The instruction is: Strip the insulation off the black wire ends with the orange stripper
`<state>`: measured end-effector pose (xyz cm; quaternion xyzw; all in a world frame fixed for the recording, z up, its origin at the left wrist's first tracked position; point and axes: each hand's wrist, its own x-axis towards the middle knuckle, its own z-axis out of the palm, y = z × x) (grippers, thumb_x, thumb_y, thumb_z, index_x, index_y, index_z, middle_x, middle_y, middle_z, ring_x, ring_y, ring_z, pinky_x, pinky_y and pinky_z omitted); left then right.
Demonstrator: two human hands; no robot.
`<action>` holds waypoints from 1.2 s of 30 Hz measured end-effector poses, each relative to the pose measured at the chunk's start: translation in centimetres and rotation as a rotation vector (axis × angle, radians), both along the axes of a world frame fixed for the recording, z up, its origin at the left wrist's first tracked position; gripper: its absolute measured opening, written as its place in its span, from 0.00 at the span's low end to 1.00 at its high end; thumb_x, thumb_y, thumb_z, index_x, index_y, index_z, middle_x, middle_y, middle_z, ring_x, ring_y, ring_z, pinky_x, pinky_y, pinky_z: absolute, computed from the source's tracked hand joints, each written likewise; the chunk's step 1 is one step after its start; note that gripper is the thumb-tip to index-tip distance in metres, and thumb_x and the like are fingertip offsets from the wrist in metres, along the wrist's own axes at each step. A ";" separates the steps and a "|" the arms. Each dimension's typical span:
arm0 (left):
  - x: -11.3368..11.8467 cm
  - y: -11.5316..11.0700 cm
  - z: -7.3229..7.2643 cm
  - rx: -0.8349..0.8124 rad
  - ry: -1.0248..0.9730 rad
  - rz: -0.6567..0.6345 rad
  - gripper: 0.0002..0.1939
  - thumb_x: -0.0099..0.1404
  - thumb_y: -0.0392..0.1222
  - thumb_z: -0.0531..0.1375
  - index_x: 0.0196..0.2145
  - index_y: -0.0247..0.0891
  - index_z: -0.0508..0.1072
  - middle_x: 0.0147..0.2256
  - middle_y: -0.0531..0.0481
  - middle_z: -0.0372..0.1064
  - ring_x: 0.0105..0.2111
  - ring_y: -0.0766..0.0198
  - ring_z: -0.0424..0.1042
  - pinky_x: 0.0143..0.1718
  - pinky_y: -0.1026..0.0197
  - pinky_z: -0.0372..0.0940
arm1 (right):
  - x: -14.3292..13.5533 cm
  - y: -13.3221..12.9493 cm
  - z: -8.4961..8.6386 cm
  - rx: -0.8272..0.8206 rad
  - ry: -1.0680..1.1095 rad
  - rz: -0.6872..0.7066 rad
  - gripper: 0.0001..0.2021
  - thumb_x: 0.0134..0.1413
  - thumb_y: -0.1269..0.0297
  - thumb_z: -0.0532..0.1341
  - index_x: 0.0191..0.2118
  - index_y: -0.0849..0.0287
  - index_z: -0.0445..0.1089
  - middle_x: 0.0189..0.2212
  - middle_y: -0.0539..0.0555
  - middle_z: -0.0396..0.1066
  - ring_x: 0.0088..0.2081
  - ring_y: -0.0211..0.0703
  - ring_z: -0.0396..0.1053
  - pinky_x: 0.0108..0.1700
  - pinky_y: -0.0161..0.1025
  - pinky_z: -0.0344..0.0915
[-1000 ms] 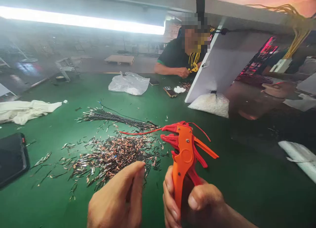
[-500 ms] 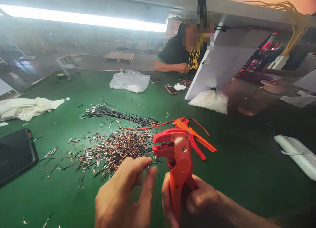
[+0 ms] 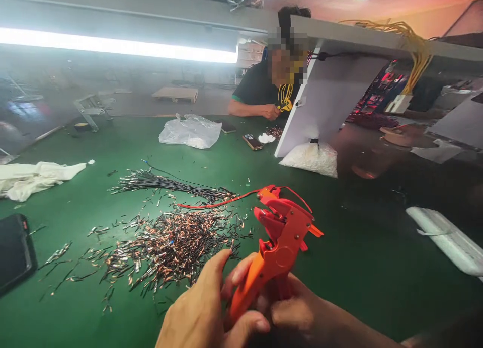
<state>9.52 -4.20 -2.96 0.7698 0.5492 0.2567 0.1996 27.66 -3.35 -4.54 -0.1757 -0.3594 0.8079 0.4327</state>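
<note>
Right hand (image 3: pixel 296 310) grasps orange wire stripper (image 3: pixel 278 255); left hand (image 3: pixel 198 308) is at its handle, grip impossible to tell. From it, wire scraps (image 3: pixel 171 247) lie towards 9 o'clock, black wires (image 3: pixel 169 183) 10.

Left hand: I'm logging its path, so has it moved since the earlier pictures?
Yes. Judged against the pile of wire offcuts, the left hand has moved right, up to the held orange tool.

On your counter (image 3: pixel 362 267), the heap of wire scraps (image 3: pixel 169 247) lies before the wire bundle (image 3: pixel 166 181), right of the near phone (image 3: pixel 14 252); a plastic bag (image 3: pixel 190 132) lies behind both.
</note>
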 end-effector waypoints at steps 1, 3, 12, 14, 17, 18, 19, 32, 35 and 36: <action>-0.6 0.5 0.2 0.015 -0.033 -0.014 0.22 0.65 0.46 0.58 0.56 0.43 0.63 0.32 0.52 0.79 0.27 0.59 0.80 0.23 0.64 0.71 | 0.1 0.0 0.2 0.027 -0.007 0.011 0.20 0.45 0.77 0.64 0.47 0.57 0.73 0.37 0.54 0.75 0.33 0.40 0.71 0.43 0.41 0.66; -1.7 1.5 0.9 0.086 -0.054 0.020 0.14 0.71 0.44 0.51 0.53 0.43 0.66 0.31 0.52 0.78 0.26 0.63 0.79 0.23 0.66 0.71 | 0.3 -0.2 0.3 0.043 -0.037 0.055 0.19 0.47 0.76 0.64 0.48 0.59 0.73 0.40 0.57 0.76 0.38 0.45 0.73 0.46 0.45 0.67; -3.0 2.0 3.8 0.401 -0.139 0.204 0.07 0.70 0.33 0.54 0.41 0.44 0.67 0.24 0.60 0.73 0.20 0.72 0.73 0.19 0.74 0.65 | 0.5 -1.2 -4.3 -0.176 0.050 0.229 0.16 0.52 0.53 0.64 0.40 0.60 0.71 0.33 0.54 0.76 0.37 0.47 0.74 0.46 0.46 0.66; -3.1 1.9 3.8 0.451 -0.139 0.149 0.08 0.68 0.30 0.55 0.39 0.44 0.68 0.26 0.59 0.74 0.21 0.73 0.73 0.22 0.74 0.66 | 0.4 -1.2 -5.0 -0.183 0.058 0.242 0.18 0.47 0.52 0.68 0.40 0.60 0.72 0.33 0.54 0.76 0.36 0.47 0.73 0.44 0.44 0.65; -3.4 2.0 3.7 0.516 -0.107 0.063 0.10 0.67 0.28 0.57 0.41 0.43 0.70 0.31 0.56 0.75 0.26 0.73 0.74 0.29 0.72 0.69 | 0.3 -1.1 -4.7 -0.241 0.030 0.277 0.18 0.46 0.54 0.69 0.40 0.61 0.73 0.36 0.57 0.77 0.38 0.48 0.73 0.45 0.43 0.64; -3.5 2.2 3.7 0.520 -0.102 0.045 0.10 0.67 0.28 0.58 0.41 0.43 0.71 0.31 0.56 0.75 0.27 0.73 0.74 0.30 0.71 0.69 | 0.2 -1.0 -4.4 -0.296 0.029 0.288 0.16 0.50 0.53 0.67 0.38 0.61 0.74 0.36 0.57 0.77 0.38 0.47 0.73 0.46 0.44 0.64; -3.6 2.3 3.8 0.513 -0.101 0.035 0.11 0.67 0.28 0.58 0.42 0.43 0.71 0.32 0.56 0.75 0.28 0.72 0.74 0.31 0.70 0.69 | 0.2 -0.9 -4.0 -0.360 0.036 0.306 0.16 0.53 0.51 0.64 0.36 0.61 0.74 0.35 0.57 0.77 0.38 0.46 0.73 0.47 0.43 0.64; -3.8 2.4 4.1 0.462 -0.109 -0.045 0.09 0.67 0.28 0.58 0.40 0.41 0.72 0.31 0.55 0.70 0.30 0.72 0.70 0.32 0.70 0.66 | -0.2 -0.9 -4.7 -0.339 0.019 0.290 0.20 0.58 0.46 0.60 0.33 0.60 0.70 0.30 0.53 0.71 0.37 0.44 0.71 0.46 0.44 0.66; -3.9 2.4 4.1 0.463 -0.107 -0.074 0.09 0.67 0.28 0.59 0.40 0.41 0.72 0.31 0.55 0.69 0.30 0.72 0.69 0.31 0.70 0.66 | 0.0 -1.0 -4.6 -0.137 -0.070 0.246 0.19 0.53 0.49 0.66 0.39 0.62 0.70 0.30 0.53 0.71 0.32 0.42 0.68 0.38 0.41 0.65; -3.9 2.4 4.1 0.459 -0.107 -0.075 0.09 0.67 0.28 0.59 0.40 0.41 0.72 0.31 0.55 0.69 0.30 0.72 0.69 0.30 0.70 0.66 | 0.2 -1.1 -4.5 -0.083 -0.094 0.234 0.20 0.50 0.51 0.69 0.39 0.64 0.71 0.29 0.53 0.71 0.30 0.40 0.67 0.36 0.39 0.63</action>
